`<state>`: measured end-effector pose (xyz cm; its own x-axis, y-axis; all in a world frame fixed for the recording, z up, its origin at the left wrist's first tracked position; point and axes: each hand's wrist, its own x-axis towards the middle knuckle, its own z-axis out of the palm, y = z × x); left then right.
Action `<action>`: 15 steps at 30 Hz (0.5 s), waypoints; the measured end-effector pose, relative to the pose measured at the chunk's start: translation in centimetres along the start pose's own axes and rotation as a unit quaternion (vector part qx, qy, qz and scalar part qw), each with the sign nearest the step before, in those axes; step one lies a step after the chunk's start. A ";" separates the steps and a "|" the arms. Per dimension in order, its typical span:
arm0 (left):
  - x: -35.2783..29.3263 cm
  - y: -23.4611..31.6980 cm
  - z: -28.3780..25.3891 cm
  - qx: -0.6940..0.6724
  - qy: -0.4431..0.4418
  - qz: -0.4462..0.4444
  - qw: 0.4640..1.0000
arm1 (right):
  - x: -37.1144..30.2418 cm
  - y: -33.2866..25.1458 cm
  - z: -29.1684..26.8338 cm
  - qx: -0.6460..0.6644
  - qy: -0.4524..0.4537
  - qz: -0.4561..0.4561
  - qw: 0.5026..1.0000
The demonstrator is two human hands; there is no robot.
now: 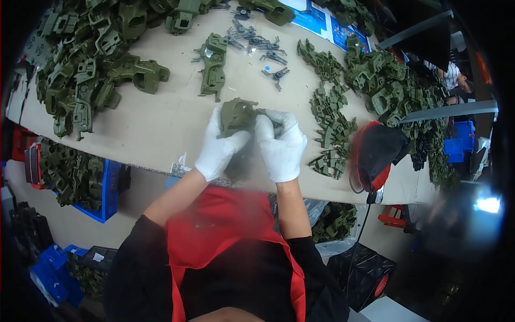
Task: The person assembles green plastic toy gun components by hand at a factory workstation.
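Observation:
In white gloves, both my hands meet over the front of the table (155, 145). My left hand (219, 150) grips an olive-green molded plastic vehicle body (237, 114) from its left and underside. The fingers of my right hand (281, 145) are closed in a pinch at the body's right end; whether a small part sits between them is hidden. Just beyond lies another green vehicle body (213, 67), lengthwise, with dark pins at its side. Small dark grey forked parts (276, 75) are scattered to the right of it.
Green bodies (86, 70) are heaped at the left. Smaller green pieces (330, 115) lie in a strip at right, before a bigger heap (383, 80). A black-and-red cover (378, 153) with a cord stands at the right edge. A blue crate (110, 190) of green parts sits below left.

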<state>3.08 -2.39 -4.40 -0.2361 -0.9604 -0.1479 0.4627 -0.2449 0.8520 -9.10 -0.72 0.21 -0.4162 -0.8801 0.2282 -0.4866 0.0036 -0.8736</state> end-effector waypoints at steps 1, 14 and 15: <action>-0.1 -0.2 0.1 -0.011 0.009 0.010 1.000 | 0.0 -0.1 0.1 -0.024 0.005 -0.044 0.999; -0.4 -0.9 1.6 0.104 0.059 0.116 0.986 | -0.2 -0.5 0.6 -0.122 0.011 -0.186 0.975; -0.4 -0.9 1.5 0.106 0.059 0.116 0.986 | -0.1 -0.4 0.6 -0.121 0.011 -0.186 0.975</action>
<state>1.43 -1.57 -4.36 -0.0386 -0.9991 0.0179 0.3009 0.0055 0.9536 -8.39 -0.96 0.25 -0.1927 -0.8312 0.5215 -0.7726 -0.1992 -0.6028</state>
